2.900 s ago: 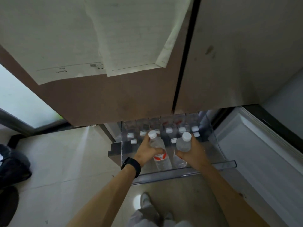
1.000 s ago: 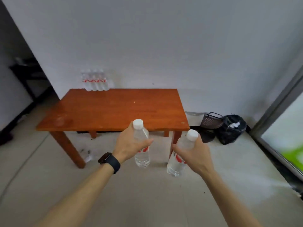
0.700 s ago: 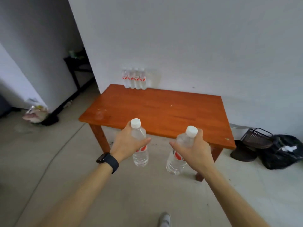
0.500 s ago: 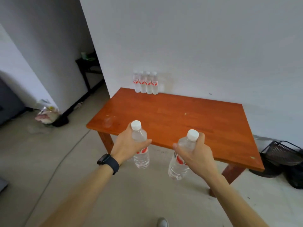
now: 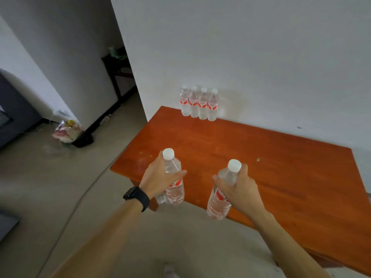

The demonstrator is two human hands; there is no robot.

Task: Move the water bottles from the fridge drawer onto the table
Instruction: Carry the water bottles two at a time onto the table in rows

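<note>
My left hand grips a clear water bottle with a white cap and a red label, held upright over the near left edge of the orange-brown wooden table. My right hand grips a second such bottle, tilted a little, over the table's front edge. Both bottles hang in the air, not touching the tabletop. Several matching bottles stand in a tight row at the table's far left corner against the white wall. The fridge drawer is out of view.
A white wall backs the table. To the left a doorway opens with a dark stand behind it. A plastic bag lies on the floor by the wall corner. A cable runs across the grey floor.
I have turned from the fridge drawer with a bottle in each hand and walked up to the table. The table now fills more of the view and the bottles hang over its near edge.
</note>
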